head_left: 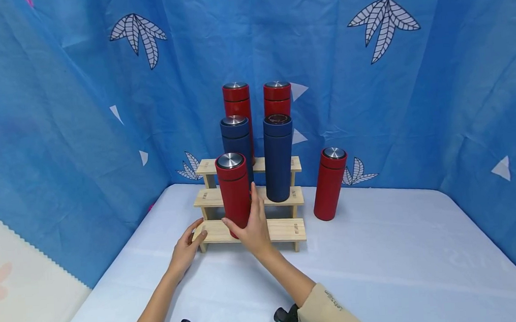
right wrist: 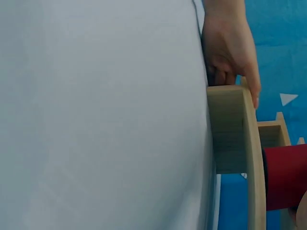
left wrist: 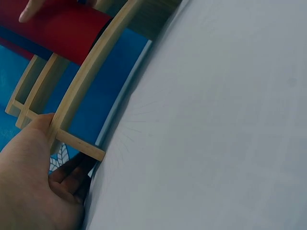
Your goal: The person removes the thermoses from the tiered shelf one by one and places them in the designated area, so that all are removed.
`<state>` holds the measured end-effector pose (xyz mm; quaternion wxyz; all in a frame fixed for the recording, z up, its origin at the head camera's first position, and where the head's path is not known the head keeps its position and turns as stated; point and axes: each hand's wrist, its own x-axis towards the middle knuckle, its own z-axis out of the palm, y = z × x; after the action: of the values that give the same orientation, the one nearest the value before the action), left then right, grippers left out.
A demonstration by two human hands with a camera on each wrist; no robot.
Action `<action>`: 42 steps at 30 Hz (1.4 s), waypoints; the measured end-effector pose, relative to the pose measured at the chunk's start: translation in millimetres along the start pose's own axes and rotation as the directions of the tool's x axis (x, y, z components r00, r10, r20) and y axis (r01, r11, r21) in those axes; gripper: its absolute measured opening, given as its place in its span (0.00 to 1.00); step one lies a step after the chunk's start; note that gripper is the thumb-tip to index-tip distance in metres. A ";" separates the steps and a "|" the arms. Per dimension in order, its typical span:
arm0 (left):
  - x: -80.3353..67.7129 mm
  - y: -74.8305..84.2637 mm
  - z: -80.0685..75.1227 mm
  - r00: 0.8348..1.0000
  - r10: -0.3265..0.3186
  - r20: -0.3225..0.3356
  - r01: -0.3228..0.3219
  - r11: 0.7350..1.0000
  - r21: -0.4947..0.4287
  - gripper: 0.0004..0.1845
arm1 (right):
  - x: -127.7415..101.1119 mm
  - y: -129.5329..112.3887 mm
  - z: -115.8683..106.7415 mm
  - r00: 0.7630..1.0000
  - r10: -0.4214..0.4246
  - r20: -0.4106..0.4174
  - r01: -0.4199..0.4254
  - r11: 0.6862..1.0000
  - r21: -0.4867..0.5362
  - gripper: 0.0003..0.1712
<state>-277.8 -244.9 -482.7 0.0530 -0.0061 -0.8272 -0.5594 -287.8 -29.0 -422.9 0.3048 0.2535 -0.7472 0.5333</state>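
Observation:
A red bottle [head_left: 234,192] with a steel cap stands on the lowest step of a three-step wooden rack [head_left: 284,229]. My right hand [head_left: 249,221] grips its lower body, thumb on the left and fingers on the right. My left hand [head_left: 188,246] holds the left end of the lowest step, thumb on top and fingers curled beneath. The left wrist view shows my left hand [left wrist: 33,182] on the rack [left wrist: 91,72], with the red bottle [left wrist: 57,28] above. In the right wrist view the rack [right wrist: 235,129], the red bottle [right wrist: 285,177] and my left hand [right wrist: 230,48] appear.
Two blue bottles [head_left: 279,157] [head_left: 236,137] stand on the middle step and two red bottles [head_left: 236,99] [head_left: 277,98] on the top step. Another red bottle [head_left: 330,183] stands on the white table [head_left: 380,271] right of the rack. Blue curtains [head_left: 414,97] close in the back and sides.

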 end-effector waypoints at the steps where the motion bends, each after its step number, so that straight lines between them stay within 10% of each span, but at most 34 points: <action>1: 0.0 0.4 0.1 1.000 0.003 0.001 -0.003 1.000 -0.002 0.33 | -0.4 0.8 1.5 1.000 0.008 0.001 -0.008 1.000 -0.013 0.60; 30: -0.8 1.8 1.8 1.000 0.001 -0.011 -0.001 1.000 0.020 0.33 | -21.0 -1.3 -13.3 0.992 -0.027 -0.124 0.024 0.999 -0.028 0.57; 42: -1.4 2.0 1.3 1.000 0.005 -0.025 -0.004 1.000 0.012 0.33 | 4.5 -41.0 -61.6 0.942 -0.202 -0.267 0.194 0.979 -0.055 0.53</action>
<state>-276.4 -242.8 -481.5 0.0649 -0.0005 -0.8298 -0.5543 -250.6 16.9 -378.1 0.4597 0.2477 -0.6767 0.5191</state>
